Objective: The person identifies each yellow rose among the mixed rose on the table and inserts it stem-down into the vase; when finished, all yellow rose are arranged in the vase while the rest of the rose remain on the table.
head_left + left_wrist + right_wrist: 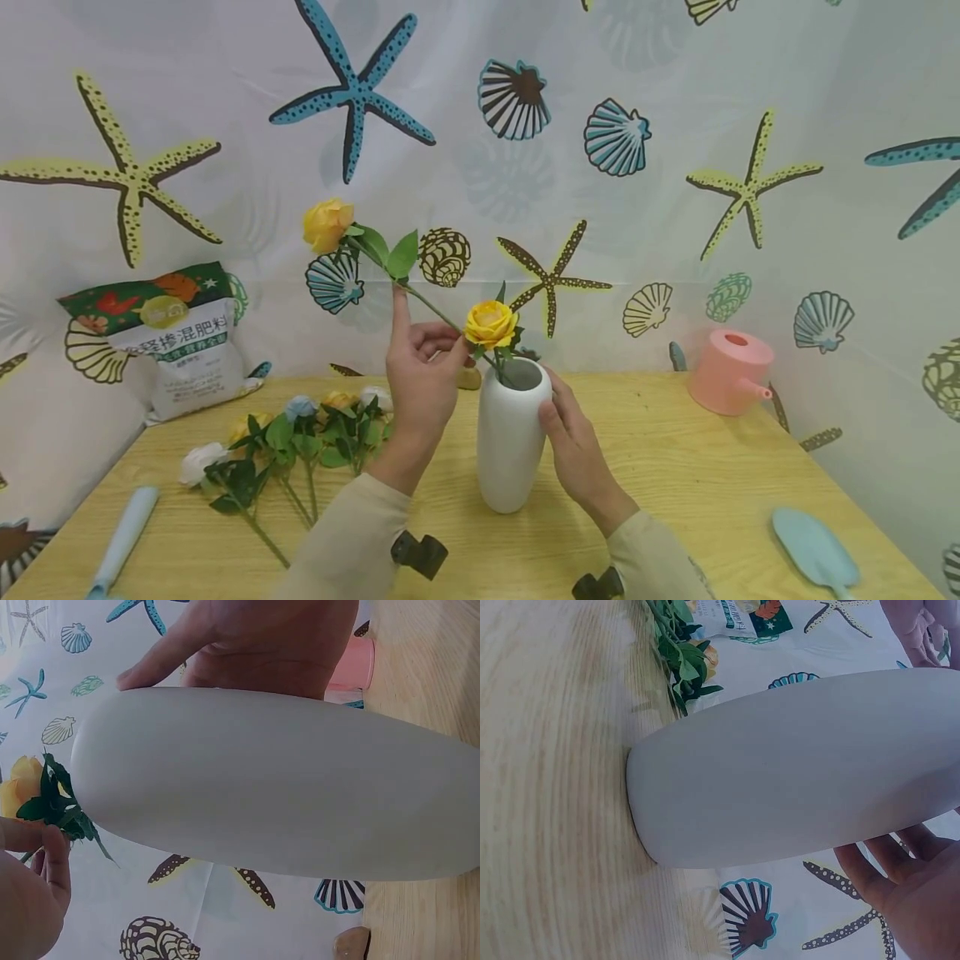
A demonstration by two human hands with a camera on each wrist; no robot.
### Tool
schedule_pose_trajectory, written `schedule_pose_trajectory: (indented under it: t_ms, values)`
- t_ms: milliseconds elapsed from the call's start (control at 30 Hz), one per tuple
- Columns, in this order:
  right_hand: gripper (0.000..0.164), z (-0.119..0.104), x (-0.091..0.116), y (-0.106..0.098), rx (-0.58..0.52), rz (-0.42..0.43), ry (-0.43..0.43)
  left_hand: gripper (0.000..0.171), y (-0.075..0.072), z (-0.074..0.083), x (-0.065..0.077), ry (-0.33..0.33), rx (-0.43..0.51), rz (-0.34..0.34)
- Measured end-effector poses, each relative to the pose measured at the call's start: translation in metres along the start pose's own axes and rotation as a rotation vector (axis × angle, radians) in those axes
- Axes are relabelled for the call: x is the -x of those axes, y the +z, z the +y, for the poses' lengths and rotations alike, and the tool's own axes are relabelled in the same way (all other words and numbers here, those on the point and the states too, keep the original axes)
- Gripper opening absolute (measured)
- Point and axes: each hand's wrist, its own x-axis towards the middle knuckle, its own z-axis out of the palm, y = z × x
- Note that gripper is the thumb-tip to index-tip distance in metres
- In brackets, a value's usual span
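In the head view a white vase (512,450) stands upright on the wooden table. One yellow rose (491,324) shows its bloom at the vase's mouth. A longer yellow rose (327,226) leans far to the left, its stem slanting down toward the opening. My left hand (426,379) pinches that stem between thumb and fingers, the index finger pointing up along it by the leaves. With thumb and fingers around its upper right side, my right hand (579,446) holds the vase. The left wrist view shows leaves (56,799) at the vase rim beside the left fingers.
Several artificial flowers (300,442) lie at the left. Behind them leans a fertilizer bag (187,350). A pale blue handle (126,537) is at the front left, a light blue scoop (813,546) at the front right, and a pink watering can (727,372) at the back right.
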Motion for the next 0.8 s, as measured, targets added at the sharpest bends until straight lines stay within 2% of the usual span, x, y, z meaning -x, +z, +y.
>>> schedule_pose_trajectory:
  t_ms: [200, 333, 500, 667, 800]
  values:
    - [0.048, -0.0004, 0.0002, -0.0003, 0.001, -0.001, 0.020, 0.101, 0.0034, -0.0016, 0.0018, -0.016, -0.062, -0.095]
    - [0.048, -0.0010, 0.0005, -0.0001, -0.002, -0.004, 0.024, 0.092, 0.0025, -0.0019, 0.0038, -0.033, -0.143, -0.148]
    - [0.048, -0.0017, 0.0006, -0.0002, 0.004, -0.002, 0.017, 0.067, 0.0004, 0.0007, 0.0049, -0.058, -0.167, -0.143]
    - [0.047, -0.0022, 0.0005, -0.0003, 0.012, 0.007, 0.015, 0.040, -0.0007, 0.0027, 0.0024, -0.070, -0.125, -0.128]
    - [0.048, -0.0024, 0.0007, 0.0006, 0.013, 0.008, 0.028, 0.027, -0.0010, 0.0062, -0.0030, -0.095, -0.061, -0.096]
